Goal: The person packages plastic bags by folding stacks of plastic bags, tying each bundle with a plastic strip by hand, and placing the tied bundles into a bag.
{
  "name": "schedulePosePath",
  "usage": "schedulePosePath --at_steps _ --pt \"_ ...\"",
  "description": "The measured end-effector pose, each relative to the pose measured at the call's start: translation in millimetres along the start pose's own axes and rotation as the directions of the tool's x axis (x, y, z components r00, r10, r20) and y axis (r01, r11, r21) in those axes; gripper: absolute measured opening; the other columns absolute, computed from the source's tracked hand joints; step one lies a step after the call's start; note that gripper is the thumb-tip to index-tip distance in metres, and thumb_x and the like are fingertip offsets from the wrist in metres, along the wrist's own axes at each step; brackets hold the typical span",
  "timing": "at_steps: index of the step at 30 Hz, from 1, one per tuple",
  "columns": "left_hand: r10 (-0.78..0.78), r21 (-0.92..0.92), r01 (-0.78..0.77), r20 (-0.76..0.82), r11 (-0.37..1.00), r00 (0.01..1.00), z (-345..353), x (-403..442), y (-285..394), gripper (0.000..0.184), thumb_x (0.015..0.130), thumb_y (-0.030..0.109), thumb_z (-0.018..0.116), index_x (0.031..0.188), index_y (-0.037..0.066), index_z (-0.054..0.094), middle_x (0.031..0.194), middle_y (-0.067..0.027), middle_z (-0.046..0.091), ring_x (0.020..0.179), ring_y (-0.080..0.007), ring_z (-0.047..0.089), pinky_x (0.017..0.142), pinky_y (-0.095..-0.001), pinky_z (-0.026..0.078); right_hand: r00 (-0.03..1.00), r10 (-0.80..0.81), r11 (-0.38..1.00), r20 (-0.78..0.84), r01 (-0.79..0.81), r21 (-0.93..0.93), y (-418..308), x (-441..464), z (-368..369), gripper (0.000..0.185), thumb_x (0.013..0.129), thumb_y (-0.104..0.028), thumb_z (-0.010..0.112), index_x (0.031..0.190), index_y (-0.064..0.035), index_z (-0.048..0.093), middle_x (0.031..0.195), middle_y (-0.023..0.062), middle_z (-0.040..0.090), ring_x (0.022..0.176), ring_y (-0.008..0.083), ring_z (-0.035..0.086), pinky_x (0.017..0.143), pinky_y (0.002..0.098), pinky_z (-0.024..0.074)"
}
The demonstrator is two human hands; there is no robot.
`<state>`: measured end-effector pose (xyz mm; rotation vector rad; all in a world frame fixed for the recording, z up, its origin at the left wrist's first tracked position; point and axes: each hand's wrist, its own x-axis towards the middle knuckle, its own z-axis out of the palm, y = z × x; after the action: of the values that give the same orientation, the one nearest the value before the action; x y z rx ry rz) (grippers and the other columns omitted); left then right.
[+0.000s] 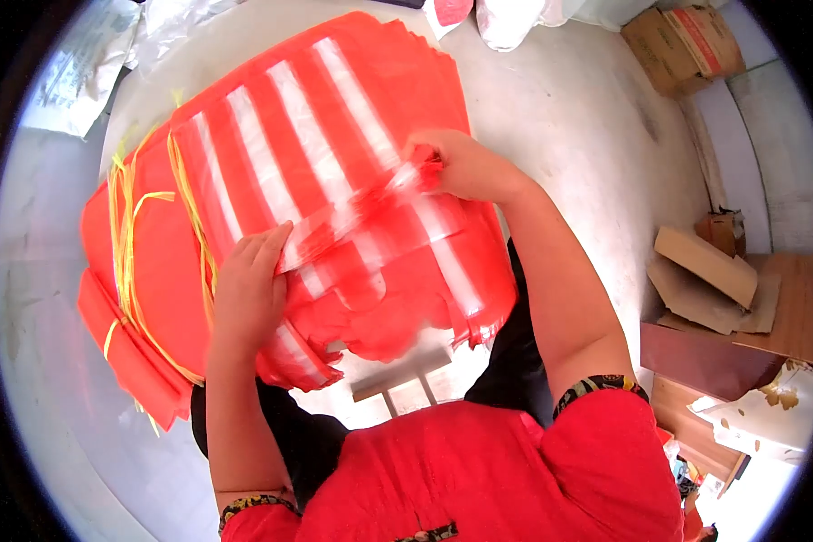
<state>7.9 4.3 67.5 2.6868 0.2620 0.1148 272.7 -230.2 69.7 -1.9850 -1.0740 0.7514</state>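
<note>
A wide stack of red plastic sheets with white stripes [300, 126] lies across the table in front of me. My right hand [461, 164] is closed on a bunched edge of the striped plastic, near the right of the stack. On the nearer part, my left hand [251, 287] holds the other end of the same gathered fold, fingers pressed together. The fold [352, 215] runs slantwise between both hands, partly blurred. Yellow strings [126, 244] lie over the red plastic at the left, and a folded red bundle [131, 357] is tied with one.
Cardboard boxes stand at the upper right [686, 47] and on a brown wooden surface at the right, where one box [709, 280] has open flaps. Clear plastic bags [86, 68] are at the upper left. A metal frame [402, 378] shows below the stack.
</note>
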Motion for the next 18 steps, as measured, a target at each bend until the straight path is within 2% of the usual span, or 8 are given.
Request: schedulePosePath --at_steps 3,8,12,14,18 --pt "-0.001 -0.007 0.001 -0.001 1.000 1.000 -1.7 -1.2 3.1 0.062 0.081 -0.005 0.059 0.143 0.005 0.059 0.130 -0.0197 0.066 0.125 -0.0396 0.060 0.108 -0.0474 0.048 1.000 0.000 0.996 0.021 -0.002 0.086 5.8 4.5 -1.0 0.032 0.081 0.009 0.074 0.107 -0.0067 0.063 0.108 0.0033 0.065 0.104 0.0197 0.063 0.090 0.0328 0.0519" --pt "0.016 0.009 -0.015 -0.008 1.000 1.000 -2.9 -1.6 5.7 0.062 0.082 -0.004 0.059 0.143 0.005 0.059 0.131 -0.0194 0.066 0.125 -0.0393 0.060 0.109 -0.0476 0.048 0.987 -0.124 0.992 -0.102 0.126 0.019 20.5 4.2 9.6 0.025 0.082 0.014 0.069 0.098 -0.0043 0.061 0.100 0.0031 0.063 0.095 0.0180 0.061 0.084 0.0300 0.0498" --pt "0.088 0.106 -0.078 -0.088 0.991 0.992 -1.0 -1.3 9.6 0.054 0.082 -0.005 0.062 0.136 0.002 0.064 0.125 -0.0168 0.069 0.115 -0.0361 0.065 0.099 -0.0456 0.053 0.931 -0.279 0.945 -0.234 0.309 0.103 42.3 11.1 14.6 0.020 0.083 0.014 0.069 0.087 -0.0017 0.058 0.097 0.0029 0.063 0.091 0.0167 0.058 0.079 0.0289 0.0482" --pt "0.076 0.146 -0.065 -0.068 0.987 0.995 2.0 0.3 8.3 0.055 0.082 -0.005 0.064 0.136 0.002 0.064 0.128 -0.0155 0.069 0.114 -0.0345 0.065 0.098 -0.0447 0.054 0.948 -0.230 0.954 -0.222 0.265 0.142 55.9 12.5 15.9 0.019 0.083 0.014 0.069 0.084 -0.0012 0.057 0.099 0.0028 0.063 0.091 0.0163 0.058 0.079 0.0286 0.0479" --pt "0.191 0.204 -0.166 -0.113 0.965 0.975 8.7 0.7 2.6 0.056 0.081 -0.004 0.065 0.136 0.007 0.066 0.133 -0.0132 0.069 0.112 -0.0322 0.067 0.095 -0.0436 0.056 0.972 -0.145 0.971 -0.187 0.176 0.164 51.2 7.5 15.4 0.018 0.085 0.015 0.067 0.083 -0.0013 0.059 0.105 0.0030 0.065 0.096 0.0169 0.060 0.084 0.0288 0.0496"
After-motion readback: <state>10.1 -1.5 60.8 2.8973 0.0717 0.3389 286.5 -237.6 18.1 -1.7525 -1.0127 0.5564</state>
